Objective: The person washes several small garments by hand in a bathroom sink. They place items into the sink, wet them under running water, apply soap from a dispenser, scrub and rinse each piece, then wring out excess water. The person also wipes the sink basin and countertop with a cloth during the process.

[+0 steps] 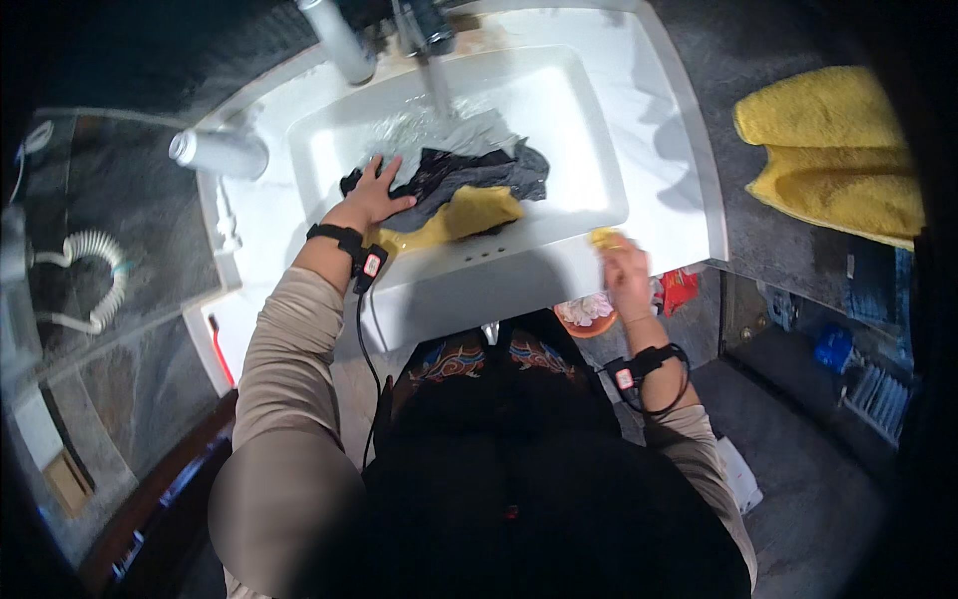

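Sleeves (287, 364) of beige fabric rise from the lower edge of the frame, flanking a dark garment (519, 479). Beyond them, right of centre, the right hand (626, 278) is at the front edge of a glossy white counter (664, 165); it is blurred, its fingers drawn narrowly together on a small yellow piece (605, 238). Left of centre, the left hand (371, 197) spreads its fingers wide, palm down on black cloth (434, 172); whether it pinches a fold, I cannot tell. That cloth lies in the white basin (589, 130), upper middle of the frame, touching grey cloth (531, 175) and, nearer its front wall, yellow cloth (479, 212). Water (436, 88) runs from a tap (424, 30) at the top edge. Dark, stone-like tiles (150, 180) surround the counter, with a coiled white cord (112, 270) at far left and yellow towelling (813, 105) at upper right.

Counted: two hands, two black wrist straps (654, 361), one red stick (221, 349) on the counter's left end, one orange bowl (589, 327) below its front edge, one red packet (680, 290) beside that, one tap, and two pale bottles (222, 153) at upper left. Overlap hides the exact number of cloths.
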{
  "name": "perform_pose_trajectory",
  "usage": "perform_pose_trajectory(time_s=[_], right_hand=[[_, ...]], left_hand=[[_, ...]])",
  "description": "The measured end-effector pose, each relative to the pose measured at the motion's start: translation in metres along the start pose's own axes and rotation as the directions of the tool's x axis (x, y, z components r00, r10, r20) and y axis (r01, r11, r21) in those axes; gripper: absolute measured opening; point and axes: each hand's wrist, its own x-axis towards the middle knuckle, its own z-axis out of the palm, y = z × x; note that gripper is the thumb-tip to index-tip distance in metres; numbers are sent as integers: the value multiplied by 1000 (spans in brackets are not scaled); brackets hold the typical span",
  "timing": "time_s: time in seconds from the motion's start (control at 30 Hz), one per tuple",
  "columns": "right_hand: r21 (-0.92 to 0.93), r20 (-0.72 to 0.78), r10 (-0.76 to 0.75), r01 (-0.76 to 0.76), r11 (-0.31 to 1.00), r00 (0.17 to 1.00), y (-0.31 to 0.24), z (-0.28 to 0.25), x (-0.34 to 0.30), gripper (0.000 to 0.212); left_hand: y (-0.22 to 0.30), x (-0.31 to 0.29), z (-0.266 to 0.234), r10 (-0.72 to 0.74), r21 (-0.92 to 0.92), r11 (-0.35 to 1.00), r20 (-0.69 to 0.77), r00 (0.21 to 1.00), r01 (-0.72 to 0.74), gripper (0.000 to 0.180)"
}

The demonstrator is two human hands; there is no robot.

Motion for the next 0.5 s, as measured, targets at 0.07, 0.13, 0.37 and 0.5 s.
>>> perform_pose_trajectory(time_s=[0.07, 0.13, 0.37, 0.5], right_hand=[[-115, -176, 126, -147, 982, 976, 11, -12, -1, 19], [-100, -83, 135, -143, 985, 987, 10, -9, -5, 20], [318, 240, -478, 397, 861, 845, -64, 53, -9, 32], [398, 284, -590, 466, 790, 756, -96, 62, 7, 35]], left_hand=[[-7, -16, 2, 19, 1, 1000, -40, 999, -19, 83], [-8, -41, 7, 31, 10, 999, -79, 996, -30, 80], [9, -201, 43, -248, 24, 966, -206, 947, 258, 69], [-12, -273, 63, -432, -100, 900, -325, 842, 423, 70]])
